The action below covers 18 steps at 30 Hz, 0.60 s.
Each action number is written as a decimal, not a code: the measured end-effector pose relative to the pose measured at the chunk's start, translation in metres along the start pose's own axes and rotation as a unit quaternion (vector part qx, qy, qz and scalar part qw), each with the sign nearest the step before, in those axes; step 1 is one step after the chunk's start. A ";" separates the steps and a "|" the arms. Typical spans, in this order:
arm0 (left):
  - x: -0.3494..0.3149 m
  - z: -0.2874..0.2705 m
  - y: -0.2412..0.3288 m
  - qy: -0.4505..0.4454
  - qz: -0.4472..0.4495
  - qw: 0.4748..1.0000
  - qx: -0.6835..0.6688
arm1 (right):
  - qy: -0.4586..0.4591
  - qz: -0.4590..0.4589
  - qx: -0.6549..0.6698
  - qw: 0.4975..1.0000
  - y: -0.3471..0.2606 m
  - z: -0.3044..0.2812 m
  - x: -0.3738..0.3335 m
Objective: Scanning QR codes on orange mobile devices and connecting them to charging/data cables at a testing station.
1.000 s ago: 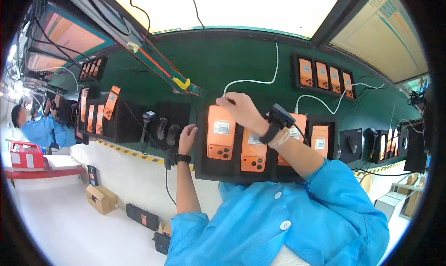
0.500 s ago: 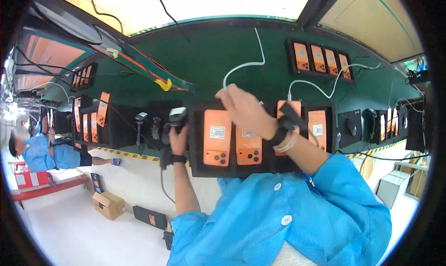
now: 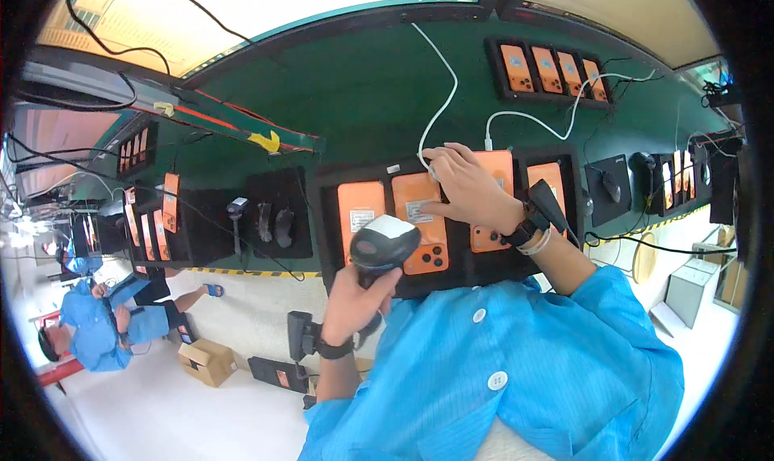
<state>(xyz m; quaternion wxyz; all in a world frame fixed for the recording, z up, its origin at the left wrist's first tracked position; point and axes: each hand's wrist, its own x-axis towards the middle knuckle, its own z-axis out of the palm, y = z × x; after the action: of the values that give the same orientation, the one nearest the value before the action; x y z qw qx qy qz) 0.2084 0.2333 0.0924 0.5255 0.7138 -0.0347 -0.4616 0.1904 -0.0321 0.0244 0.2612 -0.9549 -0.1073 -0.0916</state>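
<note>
On the head view, I have the left hand (image 3: 357,304) wrapped round a black-and-white scanner (image 3: 385,247), poised over the black tray (image 3: 326,211). The right hand (image 3: 472,188) holds a white cable (image 3: 456,82) in curled fingers, its thumb over an orange phone (image 3: 424,256). Another phone (image 3: 361,199) lies left of that hand, a third (image 3: 500,165) partly beneath it; the green bench (image 3: 363,98) stretches beyond both hands.

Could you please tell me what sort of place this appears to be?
Probably an electronics workshop or factory: orange phones in a black tray, a handheld scanner, and a co-worker in blue.
</note>
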 end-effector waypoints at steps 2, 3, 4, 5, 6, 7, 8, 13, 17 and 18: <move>0.002 0.013 -0.001 -0.009 -0.011 0.999 -0.040 | 0.012 0.012 0.007 1.000 -0.001 -0.001 -0.001; 0.003 0.017 -0.001 -0.007 -0.013 0.999 -0.049 | 0.015 0.012 0.007 1.000 -0.001 -0.002 -0.001; 0.003 0.020 -0.001 -0.004 -0.014 0.998 -0.058 | 0.016 0.014 0.005 1.000 -0.001 -0.002 -0.001; 0.004 0.023 0.000 0.005 -0.030 0.998 -0.048 | 0.008 0.014 0.002 1.000 -0.001 -0.002 0.000; 0.005 0.025 0.000 -0.001 -0.014 0.998 -0.055 | 0.019 0.015 0.003 1.000 -0.001 -0.002 0.000; 0.006 0.026 0.001 0.002 -0.020 0.998 -0.057 | 0.019 -0.018 -0.047 0.999 0.000 -0.001 0.001; 0.006 0.027 0.002 0.001 -0.033 0.998 -0.057 | 0.002 -0.020 -0.086 0.996 0.001 0.000 0.000; 0.005 0.023 0.003 0.006 -0.045 0.999 -0.009 | 0.009 0.005 -0.013 1.000 0.001 0.002 -0.005; 0.004 -0.004 0.001 0.129 0.028 0.991 0.010 | 0.016 0.007 -0.005 1.000 -0.001 0.001 -0.005; 0.009 -0.018 -0.002 0.218 0.073 0.972 0.036 | 0.027 0.007 0.005 1.000 -0.004 0.000 -0.004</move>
<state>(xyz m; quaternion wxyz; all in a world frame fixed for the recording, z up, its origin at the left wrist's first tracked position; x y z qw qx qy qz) 0.2253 0.2420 0.0858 0.5267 0.8113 0.0125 -0.2535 0.1852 -0.0295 0.0250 0.2694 -0.9515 -0.0940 -0.1153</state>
